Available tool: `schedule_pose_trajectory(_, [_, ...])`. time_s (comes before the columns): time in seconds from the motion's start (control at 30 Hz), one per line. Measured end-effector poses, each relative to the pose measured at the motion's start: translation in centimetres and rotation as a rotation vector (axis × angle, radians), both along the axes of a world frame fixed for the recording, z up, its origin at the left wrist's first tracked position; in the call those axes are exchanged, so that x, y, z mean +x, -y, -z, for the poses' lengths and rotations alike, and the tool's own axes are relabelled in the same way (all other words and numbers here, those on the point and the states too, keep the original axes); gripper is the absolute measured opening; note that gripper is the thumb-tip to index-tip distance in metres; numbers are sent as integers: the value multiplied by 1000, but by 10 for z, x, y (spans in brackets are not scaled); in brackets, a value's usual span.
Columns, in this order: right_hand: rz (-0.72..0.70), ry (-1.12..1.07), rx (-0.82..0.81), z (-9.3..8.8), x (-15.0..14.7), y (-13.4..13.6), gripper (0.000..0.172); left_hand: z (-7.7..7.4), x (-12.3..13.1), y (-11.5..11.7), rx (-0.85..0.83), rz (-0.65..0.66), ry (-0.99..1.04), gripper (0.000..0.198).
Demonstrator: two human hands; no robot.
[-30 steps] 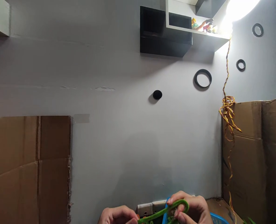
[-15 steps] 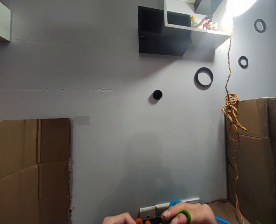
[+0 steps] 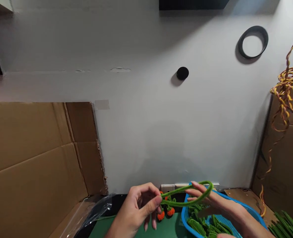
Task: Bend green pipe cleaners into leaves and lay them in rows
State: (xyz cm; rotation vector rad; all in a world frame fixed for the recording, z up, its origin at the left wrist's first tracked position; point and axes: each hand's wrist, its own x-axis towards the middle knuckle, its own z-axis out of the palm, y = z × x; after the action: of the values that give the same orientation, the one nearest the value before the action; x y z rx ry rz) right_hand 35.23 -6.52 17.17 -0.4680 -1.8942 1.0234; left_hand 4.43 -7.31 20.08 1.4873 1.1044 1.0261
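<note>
A pale wall [image 3: 141,132] fills most of what I see, with cardboard [image 3: 29,165] leaning against it on the left, seemingly to screen off the work spot. Low on the right sits a blue basket [image 3: 245,207], set just under the right hand so the green pieces heaped in it stay within reach. A bundle of green stems [image 3: 286,224] lies past it in the corner, and a crumpled plastic bag [image 3: 99,209] lies left of the hands on the green mat [image 3: 171,229].

The left hand [image 3: 138,211] has thumb and forefinger pressed shut on the near end of a green pipe cleaner [image 3: 183,204], the other fingers curled loosely beneath. That pinch looks meant to anchor it. The right hand [image 3: 215,202] has its fingers nearly straight and a little spread, pushed inside the bend so the pipe cleaner wraps round their tips as a long loop; it grips nothing, only stretches the shape. The pipe cleaner hangs in the air between both hands, above the basket's left rim.

Two small orange pumpkins [image 3: 165,213] rest on the mat just below the loop.
</note>
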Motion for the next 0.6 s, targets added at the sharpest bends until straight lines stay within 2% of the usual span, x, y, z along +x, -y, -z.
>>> schedule_pose_trajectory(0.1, [2,-7,-3,10,6,-2,69,-4,3,0,23,-68,20,53])
schedule_pose_trajectory(0.27, [186,-94,-60,10,11,-1,68,-8,13,5,25,-142,38,47])
schedule_pose_trajectory(0.47, [218,-323,-67,-9,-11,-4,31,-6,22,6,58,-131,42,42])
schedule_pose_trajectory(0.6, [289,-427,-67,-13,-28,-8,14,-8,25,6,62,-115,28,41])
